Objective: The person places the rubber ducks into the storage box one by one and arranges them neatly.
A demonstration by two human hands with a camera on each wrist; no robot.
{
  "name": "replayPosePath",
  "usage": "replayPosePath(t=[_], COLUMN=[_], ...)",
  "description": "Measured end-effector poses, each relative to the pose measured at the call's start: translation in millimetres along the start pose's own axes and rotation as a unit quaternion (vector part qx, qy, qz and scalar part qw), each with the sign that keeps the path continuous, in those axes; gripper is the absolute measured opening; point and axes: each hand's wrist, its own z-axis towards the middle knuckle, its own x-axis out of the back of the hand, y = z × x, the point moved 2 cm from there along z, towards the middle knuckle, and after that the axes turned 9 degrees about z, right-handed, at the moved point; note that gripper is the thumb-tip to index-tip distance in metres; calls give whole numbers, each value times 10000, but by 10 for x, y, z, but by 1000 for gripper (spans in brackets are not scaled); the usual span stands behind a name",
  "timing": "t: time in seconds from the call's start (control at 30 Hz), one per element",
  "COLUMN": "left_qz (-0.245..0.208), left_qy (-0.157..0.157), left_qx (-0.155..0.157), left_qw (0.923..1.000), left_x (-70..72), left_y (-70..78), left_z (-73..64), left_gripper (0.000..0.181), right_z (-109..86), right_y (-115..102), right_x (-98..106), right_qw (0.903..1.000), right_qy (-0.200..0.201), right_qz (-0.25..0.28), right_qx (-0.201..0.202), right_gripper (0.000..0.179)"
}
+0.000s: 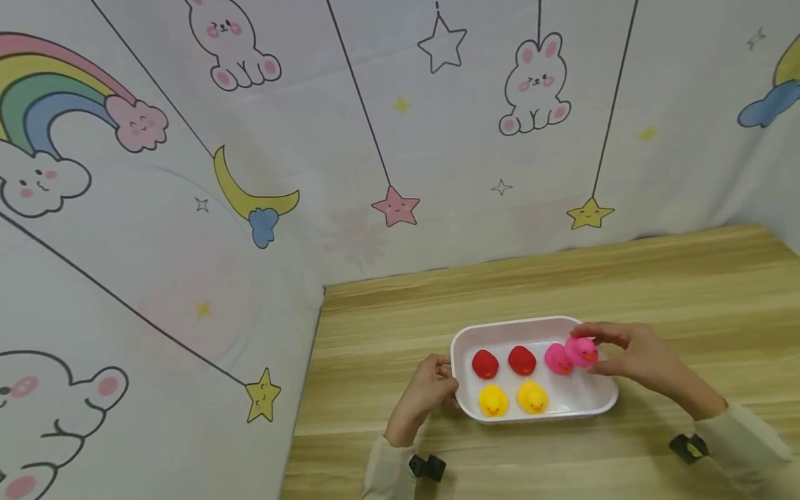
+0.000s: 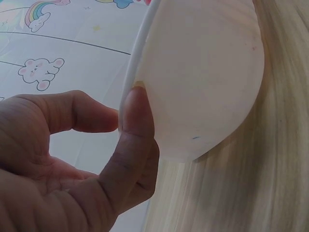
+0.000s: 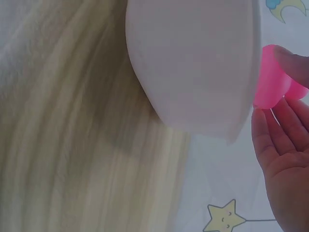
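A white oval-cornered tray (image 1: 578, 404) holds small rubber ducks. My left hand (image 1: 426, 389) pinches the tray's left rim between thumb and fingers; the left wrist view shows this grip on the tray wall (image 2: 203, 72). With thumb and fingertips my right hand (image 1: 646, 357) holds a pink rubber duck (image 1: 582, 351) at the tray's right end. In the right wrist view that pink duck (image 3: 273, 82) is just past the rim. Another pink duck (image 1: 556, 360) sits beside it. Two red toys (image 1: 485, 364) stand in the back row and two yellow ducks (image 1: 494, 401) in front.
The tray rests on a wood-grain table (image 1: 387, 319). A white cloth backdrop (image 1: 475, 153) printed with bunnies, stars and a moon rises behind the table and along its left side. Small black devices (image 1: 428, 467) are strapped at both wrists.
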Motion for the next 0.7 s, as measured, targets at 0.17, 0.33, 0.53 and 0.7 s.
replayPosePath(t=[0.17, 0.33, 0.53, 0.7], left_qz=[12, -7, -60, -95], left_qy=[-47, -53, -134, -151], left_qx=[-19, -37, -13, -4], left_qw=[10000, 10000, 9999, 9998], left_x=[-4, 7, 13, 11], left_y=[1, 17, 27, 9], left_z=[0, 4, 4, -3], left_gripper=[50, 51, 52, 52], right_z=[-16, -19, -51, -77], right_y=[-10, -12, 27, 56], right_x=[-93, -198, -286, -342], right_qw=[9998, 9992, 9987, 9898], right_qy=[-144, -320, -422, -408], right_qz=[123, 202, 18, -483], right_qx=[65, -139, 272, 1280], right_gripper=[52, 51, 49, 49])
